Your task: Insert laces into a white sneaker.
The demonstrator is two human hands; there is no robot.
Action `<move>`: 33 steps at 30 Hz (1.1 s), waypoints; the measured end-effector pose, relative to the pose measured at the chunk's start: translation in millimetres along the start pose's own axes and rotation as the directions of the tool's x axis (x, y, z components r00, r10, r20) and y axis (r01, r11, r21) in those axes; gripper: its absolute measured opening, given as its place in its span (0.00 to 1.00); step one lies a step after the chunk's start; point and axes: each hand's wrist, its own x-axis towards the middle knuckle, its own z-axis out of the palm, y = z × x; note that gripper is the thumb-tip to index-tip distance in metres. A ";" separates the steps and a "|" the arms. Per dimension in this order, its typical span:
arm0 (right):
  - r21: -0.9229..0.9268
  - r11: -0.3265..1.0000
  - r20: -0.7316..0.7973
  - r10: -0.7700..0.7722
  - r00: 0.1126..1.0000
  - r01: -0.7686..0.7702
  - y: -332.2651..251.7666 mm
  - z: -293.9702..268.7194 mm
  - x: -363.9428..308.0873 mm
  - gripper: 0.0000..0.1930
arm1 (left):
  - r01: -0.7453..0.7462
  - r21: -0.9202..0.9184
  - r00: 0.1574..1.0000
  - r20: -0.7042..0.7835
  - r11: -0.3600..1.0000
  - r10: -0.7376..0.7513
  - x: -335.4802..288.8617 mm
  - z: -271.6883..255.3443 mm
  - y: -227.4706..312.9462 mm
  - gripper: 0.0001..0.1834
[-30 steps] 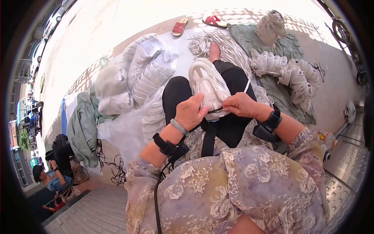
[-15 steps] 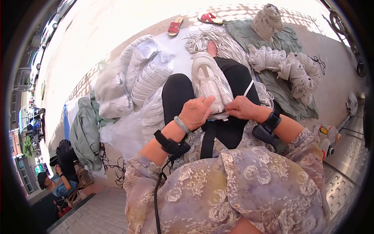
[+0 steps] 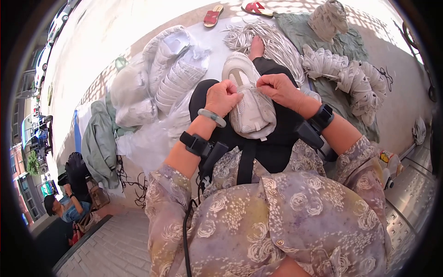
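Note:
A white and beige sneaker (image 3: 253, 115) rests on my lap between my black-trousered thighs, toe pointing away from me and opening toward me. My left hand (image 3: 223, 98) is closed at the left of its lacing, thumb and fingers pinched together. On the other side my right hand (image 3: 282, 91) pinches too, its fingertips close to the left ones. A pale shoelace (image 3: 247, 87) runs across the tongue between both sets of fingertips. Its ends are hidden by my fingers.
Bundled white shoe parts in clear plastic (image 3: 177, 76) lie at the left, near a green cloth (image 3: 99, 143). Ahead is a heap of white laces (image 3: 277, 46); tied shoe uppers (image 3: 357, 81) lie at the right. Red sandals (image 3: 213, 16) are farther off. A person (image 3: 69, 207) sits at far left.
Both hands have moved from the sneaker's heel end up to the lacing near the toe. The shoe's opening now shows, and my view has shifted slightly.

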 end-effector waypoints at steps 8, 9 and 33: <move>-0.172 0.985 -0.011 -0.027 1.000 0.024 -3.7 7.4 9.1 0.07 | 0.231 -0.232 0.964 0.185 0.945 -0.190 9.0 -1.6 -3.7 0.09; -0.198 0.979 -0.020 -0.048 0.999 0.043 -6.0 6.9 8.6 0.06 | 0.234 -0.235 0.963 0.190 0.944 -0.191 9.3 -2.2 -1.7 0.09; -0.623 0.731 0.392 -0.015 0.920 0.277 -30.9 -1.1 28.0 0.05 | 0.278 -0.325 0.937 0.299 0.904 -0.181 13.8 -1.8 2.0 0.09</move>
